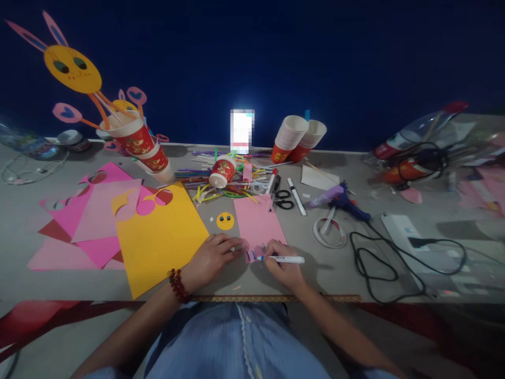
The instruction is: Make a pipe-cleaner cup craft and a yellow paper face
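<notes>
My right hand (283,265) is closed around a white marker (284,259) with a blue tip, and the tip rests on a small pink paper piece (251,255) that carries blue lines. My left hand (212,258), with a red bead bracelet on its wrist, lies on the table, its fingertips pressing on that small piece. A larger pink sheet (258,220) lies just behind both hands. A small yellow paper face (225,220) sits beside it.
A yellow sheet (160,234) and pink sheets (84,213) lie to the left. Red paper cups (136,138) with a paper bunny, straws (231,181), scissors (283,199), markers (295,196), a glue gun (339,200), tape ring (329,231), black cables (379,268) and plastic bottles (414,142) crowd the table.
</notes>
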`<action>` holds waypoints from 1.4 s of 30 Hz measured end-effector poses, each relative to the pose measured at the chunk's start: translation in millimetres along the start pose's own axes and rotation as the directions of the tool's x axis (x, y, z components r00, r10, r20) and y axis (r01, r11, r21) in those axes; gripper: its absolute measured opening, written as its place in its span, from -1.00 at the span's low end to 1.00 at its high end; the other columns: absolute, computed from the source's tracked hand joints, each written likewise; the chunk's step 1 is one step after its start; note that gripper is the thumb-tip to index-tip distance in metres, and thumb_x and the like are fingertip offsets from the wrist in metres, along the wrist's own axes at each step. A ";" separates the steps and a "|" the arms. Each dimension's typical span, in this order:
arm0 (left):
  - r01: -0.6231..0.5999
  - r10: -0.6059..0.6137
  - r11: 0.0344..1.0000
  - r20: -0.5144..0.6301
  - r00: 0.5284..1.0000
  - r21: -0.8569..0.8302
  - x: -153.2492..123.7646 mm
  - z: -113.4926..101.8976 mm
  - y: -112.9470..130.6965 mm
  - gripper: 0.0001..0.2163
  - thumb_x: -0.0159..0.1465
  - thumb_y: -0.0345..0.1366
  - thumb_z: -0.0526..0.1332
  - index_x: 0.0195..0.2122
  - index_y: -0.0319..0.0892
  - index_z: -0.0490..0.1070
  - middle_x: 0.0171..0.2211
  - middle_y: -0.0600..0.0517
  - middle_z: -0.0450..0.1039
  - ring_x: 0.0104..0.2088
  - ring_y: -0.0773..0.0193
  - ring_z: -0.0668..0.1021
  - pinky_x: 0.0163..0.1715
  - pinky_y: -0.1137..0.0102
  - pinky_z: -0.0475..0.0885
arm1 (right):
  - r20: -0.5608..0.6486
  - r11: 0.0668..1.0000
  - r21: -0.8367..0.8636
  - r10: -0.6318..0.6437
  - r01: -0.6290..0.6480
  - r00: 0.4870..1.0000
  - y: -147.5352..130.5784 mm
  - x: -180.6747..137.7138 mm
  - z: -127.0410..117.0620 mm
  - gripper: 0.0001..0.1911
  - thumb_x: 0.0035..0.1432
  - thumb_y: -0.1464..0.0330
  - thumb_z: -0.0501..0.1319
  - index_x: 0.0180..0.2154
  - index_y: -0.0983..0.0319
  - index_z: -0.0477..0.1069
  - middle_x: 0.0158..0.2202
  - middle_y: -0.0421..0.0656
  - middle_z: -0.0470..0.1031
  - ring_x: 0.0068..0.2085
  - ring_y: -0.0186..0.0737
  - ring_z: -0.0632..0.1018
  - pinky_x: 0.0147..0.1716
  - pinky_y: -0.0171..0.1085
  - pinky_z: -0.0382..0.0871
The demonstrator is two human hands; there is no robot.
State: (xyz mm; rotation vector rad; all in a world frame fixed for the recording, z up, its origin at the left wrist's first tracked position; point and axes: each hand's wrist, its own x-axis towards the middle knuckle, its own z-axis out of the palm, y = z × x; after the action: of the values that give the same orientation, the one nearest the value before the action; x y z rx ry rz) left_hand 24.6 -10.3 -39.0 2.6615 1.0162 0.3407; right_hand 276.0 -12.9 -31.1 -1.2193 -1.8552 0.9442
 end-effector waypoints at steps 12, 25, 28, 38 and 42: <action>-0.009 0.009 1.000 -0.015 1.000 -0.015 0.2 -1.3 0.8 -0.67 0.41 -0.43 0.11 0.16 -0.05 0.40 0.23 0.01 0.38 0.01 0.14 0.41 -0.01 0.19 0.32 | 0.008 1.000 -0.005 -0.019 0.019 1.000 -0.3 0.2 0.5 -0.86 0.04 0.41 0.09 -0.54 0.15 0.21 -0.62 -0.30 0.28 -0.56 -0.31 0.32 -0.50 -0.32 0.16; -0.012 0.012 1.000 -0.018 1.000 0.007 -0.5 0.0 0.1 -0.69 0.42 -0.41 0.12 0.15 -0.08 0.40 0.23 -0.01 0.37 0.01 0.13 0.42 0.00 0.20 0.32 | -0.049 0.999 -0.041 0.009 -0.011 0.999 3.3 0.5 3.6 -0.88 0.10 0.41 0.09 -0.48 0.16 0.27 -0.59 -0.31 0.28 -0.56 -0.32 0.31 -0.51 -0.33 0.16; -0.017 0.017 1.000 -0.023 1.000 0.001 -0.7 0.3 -0.1 -0.70 0.42 -0.41 0.11 0.15 -0.08 0.41 0.23 -0.01 0.38 0.01 0.14 0.42 0.00 0.20 0.32 | -0.046 0.999 -0.049 0.005 -0.007 0.999 1.8 1.0 3.7 -0.88 0.10 0.40 0.09 -0.48 0.16 0.26 -0.59 -0.32 0.28 -0.56 -0.33 0.32 -0.51 -0.34 0.16; -0.013 0.014 1.000 -0.018 1.000 0.010 -1.0 -0.5 -0.1 -0.69 0.41 -0.41 0.13 0.15 -0.07 0.40 0.22 -0.03 0.38 0.01 0.14 0.43 -0.02 0.20 0.32 | -0.040 0.997 -0.072 -0.018 0.015 0.999 2.9 1.6 4.5 -0.88 0.09 0.41 0.10 -0.49 0.15 0.25 -0.61 -0.33 0.25 -0.58 -0.33 0.30 -0.52 -0.34 0.13; -0.016 0.016 1.000 -0.021 1.000 0.010 -0.9 -0.5 0.0 -0.69 0.41 -0.41 0.13 0.15 -0.08 0.40 0.21 -0.03 0.38 0.02 0.14 0.42 -0.01 0.21 0.33 | -0.051 1.000 -0.017 -0.027 0.026 0.998 5.4 0.7 4.8 -0.88 0.10 0.41 0.10 -0.48 0.16 0.26 -0.59 -0.33 0.27 -0.57 -0.34 0.30 -0.51 -0.34 0.14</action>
State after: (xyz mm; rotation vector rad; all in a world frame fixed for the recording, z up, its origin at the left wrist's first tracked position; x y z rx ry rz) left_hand 23.9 -10.8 -38.6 2.6821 1.0058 0.3685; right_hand 274.0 -11.6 -37.9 -1.2150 -1.8376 0.8770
